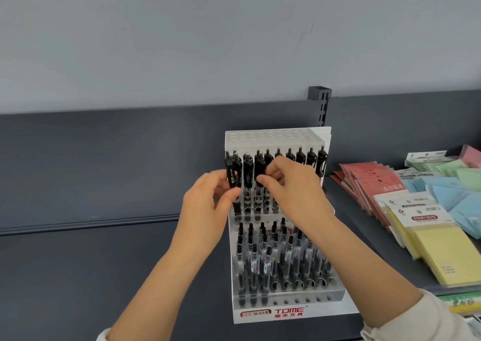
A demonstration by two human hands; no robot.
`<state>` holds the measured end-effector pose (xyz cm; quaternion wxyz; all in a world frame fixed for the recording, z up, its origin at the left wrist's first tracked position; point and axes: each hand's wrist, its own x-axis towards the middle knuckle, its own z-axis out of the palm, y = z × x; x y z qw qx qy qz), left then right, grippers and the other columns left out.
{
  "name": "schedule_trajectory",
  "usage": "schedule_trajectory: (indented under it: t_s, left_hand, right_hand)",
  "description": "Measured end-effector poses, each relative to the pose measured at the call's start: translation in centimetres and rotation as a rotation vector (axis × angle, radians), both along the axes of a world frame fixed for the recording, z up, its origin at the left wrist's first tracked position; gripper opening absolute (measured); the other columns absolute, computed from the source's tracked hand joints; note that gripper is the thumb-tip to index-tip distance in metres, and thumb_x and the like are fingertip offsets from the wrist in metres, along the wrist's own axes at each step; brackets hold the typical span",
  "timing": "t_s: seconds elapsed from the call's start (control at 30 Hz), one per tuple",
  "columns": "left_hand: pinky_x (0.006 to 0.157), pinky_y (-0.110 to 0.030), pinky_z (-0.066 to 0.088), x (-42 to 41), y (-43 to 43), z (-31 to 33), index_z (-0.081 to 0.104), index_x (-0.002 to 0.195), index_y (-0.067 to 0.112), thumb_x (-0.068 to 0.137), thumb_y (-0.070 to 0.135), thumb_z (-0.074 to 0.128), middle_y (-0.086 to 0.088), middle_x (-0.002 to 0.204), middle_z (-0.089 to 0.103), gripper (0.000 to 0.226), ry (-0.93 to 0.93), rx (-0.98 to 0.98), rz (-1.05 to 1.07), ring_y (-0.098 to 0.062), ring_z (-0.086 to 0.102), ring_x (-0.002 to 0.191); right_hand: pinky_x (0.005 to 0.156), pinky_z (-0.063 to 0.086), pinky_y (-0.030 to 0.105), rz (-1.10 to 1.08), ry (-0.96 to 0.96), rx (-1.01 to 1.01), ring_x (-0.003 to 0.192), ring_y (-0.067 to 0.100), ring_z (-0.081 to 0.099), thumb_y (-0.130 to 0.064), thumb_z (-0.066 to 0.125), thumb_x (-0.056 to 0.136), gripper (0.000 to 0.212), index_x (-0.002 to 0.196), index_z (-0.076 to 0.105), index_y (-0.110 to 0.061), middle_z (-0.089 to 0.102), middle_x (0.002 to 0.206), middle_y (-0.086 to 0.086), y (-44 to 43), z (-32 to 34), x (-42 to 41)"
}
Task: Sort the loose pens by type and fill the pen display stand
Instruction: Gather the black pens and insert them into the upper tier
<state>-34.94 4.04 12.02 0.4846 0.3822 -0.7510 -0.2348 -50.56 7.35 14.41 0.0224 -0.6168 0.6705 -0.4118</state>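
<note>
A white tiered pen display stand (276, 139) stands on a dark shelf, labelled TOME at its front edge. Its upper tier holds a row of black retractable pens (300, 155). The lower tier holds several slimmer clear-barrelled pens (291, 249). My left hand (205, 210) pinches a black pen (232, 176) at the left end of the upper tier. My right hand (291, 187) pinches another black pen (260, 169) a few slots to the right. The top tier of holes is empty.
Packs of yellow sticky notes (440, 252), red envelopes (369, 182) and blue and green paper packs (453, 184) lie on the shelf to the right. A dark shelf upright (322, 106) rises behind the stand. Bare dark shelf (91, 275) lies to the left.
</note>
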Motion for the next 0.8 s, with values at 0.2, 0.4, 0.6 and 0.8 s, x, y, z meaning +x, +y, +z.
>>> schedule_trajectory:
  t_s: [0.2, 0.4, 0.6, 0.8]
  left_hand:
    - [0.067, -0.003, 0.044, 0.2, -0.1, -0.5, 0.056, 0.086, 0.024, 0.085, 0.025, 0.067, 0.02, 0.077, 0.061, 0.011, -0.126, 0.015, 0.116, 0.01, 0.058, 0.076]
    - [0.066, -0.012, 0.046, 0.6, 0.2, -0.2, 0.059, 0.077, 0.032, 0.081, 0.034, 0.069, 0.018, 0.075, 0.063, 0.011, -0.157, 0.032, 0.133, 0.007, 0.059, 0.075]
    - [0.067, -0.011, 0.044, 0.4, 0.0, 0.8, 0.061, 0.081, 0.027, 0.086, 0.032, 0.063, 0.017, 0.077, 0.063, 0.007, -0.128, 0.0, 0.14, 0.005, 0.059, 0.075]
    - [0.065, -0.009, 0.043, 0.6, 0.2, 0.8, 0.054, 0.082, 0.036, 0.088, 0.03, 0.061, 0.019, 0.077, 0.06, 0.011, -0.185, 0.001, 0.123, 0.005, 0.057, 0.073]
  right_hand:
    - [0.066, 0.045, 0.021, -0.012, 0.01, -0.001, 0.068, 0.002, 0.054, -0.034, 0.058, 0.09, 0.013, 0.089, 0.058, -0.021, 0.055, 0.072, -0.015, 0.0, 0.0, 0.1]
    - [0.063, 0.043, 0.019, -0.022, 0.021, 0.011, 0.069, 0.003, 0.055, -0.036, 0.058, 0.09, 0.012, 0.089, 0.057, -0.024, 0.055, 0.072, -0.015, 0.0, 0.0, 0.0]
    - [0.066, 0.045, 0.022, -0.026, 0.01, 0.028, 0.07, 0.005, 0.056, -0.036, 0.058, 0.09, 0.012, 0.089, 0.057, -0.024, 0.057, 0.074, -0.014, 0.0, 0.1, 0.1]
    - [0.07, 0.048, 0.026, -0.021, 0.009, 0.025, 0.072, 0.006, 0.057, -0.037, 0.057, 0.089, 0.014, 0.089, 0.059, -0.023, 0.06, 0.075, -0.011, -0.1, 0.1, 0.0]
